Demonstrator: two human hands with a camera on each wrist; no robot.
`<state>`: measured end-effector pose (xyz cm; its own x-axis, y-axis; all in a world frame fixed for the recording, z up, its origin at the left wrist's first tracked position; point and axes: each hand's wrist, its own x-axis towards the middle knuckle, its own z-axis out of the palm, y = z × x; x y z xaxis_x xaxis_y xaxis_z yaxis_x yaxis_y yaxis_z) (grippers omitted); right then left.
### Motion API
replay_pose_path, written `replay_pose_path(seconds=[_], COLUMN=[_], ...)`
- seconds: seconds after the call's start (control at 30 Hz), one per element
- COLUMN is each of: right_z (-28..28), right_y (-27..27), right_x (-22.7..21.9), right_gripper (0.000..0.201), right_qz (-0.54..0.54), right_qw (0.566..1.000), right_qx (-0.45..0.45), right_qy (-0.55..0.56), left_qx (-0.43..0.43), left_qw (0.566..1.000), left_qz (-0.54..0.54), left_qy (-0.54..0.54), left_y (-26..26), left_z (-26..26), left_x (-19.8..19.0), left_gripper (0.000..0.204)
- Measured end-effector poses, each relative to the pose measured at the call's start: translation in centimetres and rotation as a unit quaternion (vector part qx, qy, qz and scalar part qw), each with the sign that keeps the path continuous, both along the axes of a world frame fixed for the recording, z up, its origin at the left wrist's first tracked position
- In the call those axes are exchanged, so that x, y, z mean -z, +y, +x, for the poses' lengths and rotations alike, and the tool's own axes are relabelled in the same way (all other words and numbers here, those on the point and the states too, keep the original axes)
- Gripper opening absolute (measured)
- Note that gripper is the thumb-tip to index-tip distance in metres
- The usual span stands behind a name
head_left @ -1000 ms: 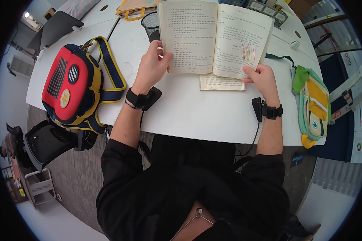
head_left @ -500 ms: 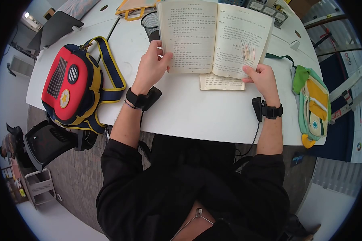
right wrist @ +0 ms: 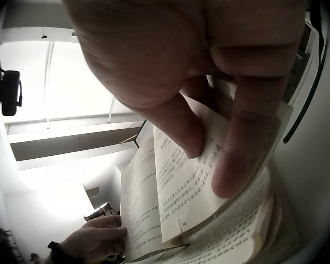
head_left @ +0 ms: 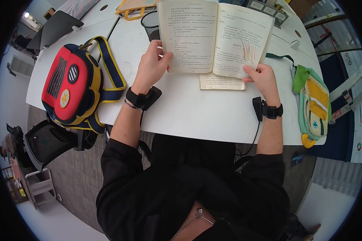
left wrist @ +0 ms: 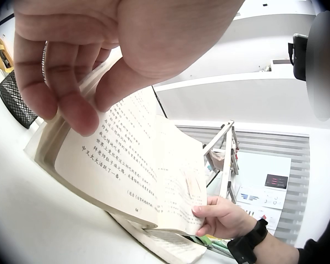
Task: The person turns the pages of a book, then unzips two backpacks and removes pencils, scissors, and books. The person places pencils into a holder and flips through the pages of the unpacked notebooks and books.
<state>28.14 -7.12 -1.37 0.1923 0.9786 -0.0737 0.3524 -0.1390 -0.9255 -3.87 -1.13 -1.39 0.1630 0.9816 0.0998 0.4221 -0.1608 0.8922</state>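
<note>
The left hand (head_left: 153, 64) and the right hand (head_left: 263, 80) support the open book (head_left: 193, 42) at its two outer edges. The fingers of each hand are clamped on the pages at their side, with the left thumb and right thumb on the printed faces. The open book is positioned above a second book (head_left: 222, 84), which lies on the white surface (head_left: 201, 116). A red backpack (head_left: 74, 76) lies at left; a green-and-yellow bag (head_left: 314, 104) lies at right.
</note>
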Motion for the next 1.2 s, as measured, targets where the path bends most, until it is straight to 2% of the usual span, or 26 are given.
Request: replay_pose_path(seconds=[0.47,0.53,0.63,0.77,0.83,0.87,0.93,1.07,1.13,1.2], right_z=[0.1,0.0,-0.2,-0.1,-0.3,-0.6,-1.3,-1.2,-0.5,0.2], right_y=[0.1,0.0,-0.1,-0.3,-0.5,-0.8,-1.3,-1.3,-1.0,-0.7], right_x=[0.1,0.1,-0.1,0.3,0.2,0.1,-0.4,-0.5,-0.5,-0.5], right_gripper=[0.028,0.028,0.027,0.027,0.025,0.025,0.025,0.025,0.025,0.025], right_qz=[0.003,0.012,0.02,0.043,0.046,0.046,0.053,0.06,0.064,0.065], right_qw=[1.0,1.0,1.0,0.999,0.997,0.997,0.993,0.992,0.993,0.993], right_qx=[0.006,0.009,0.005,-0.016,-0.049,-0.05,-0.084,-0.095,-0.073,-0.065], right_qy=[-0.003,-0.002,-0.006,0.019,0.023,0.023,0.056,0.061,0.073,0.073], left_qx=[0.022,0.036,0.05,0.05,0.044,0.043,0.056,0.041,0.023,0.028], left_qw=[0.998,0.994,0.991,0.995,0.98,0.981,0.995,0.996,0.99,0.991], left_qz=[0.048,0.065,0.055,-0.013,0.064,0.064,0.03,-0.002,0.018,-0.005], left_qy=[-0.013,-0.074,-0.109,-0.081,-0.181,-0.18,-0.072,-0.077,-0.14,-0.132], left_y=[0.2,0.2,0.1,-0.2,-0.2,-0.2,-0.4,-0.2,-0.2,-0.2], left_z=[-0.3,-0.3,-0.3,0.0,0.9,0.7,0.2,-0.3,-0.3,-0.6], left_x=[0.5,0.7,0.5,-0.6,0.2,0.0,-0.6,-0.5,-0.5,-0.9], left_gripper=[0.03,0.029,0.028,0.032,0.035,0.035,0.04,0.043,0.041,0.041])
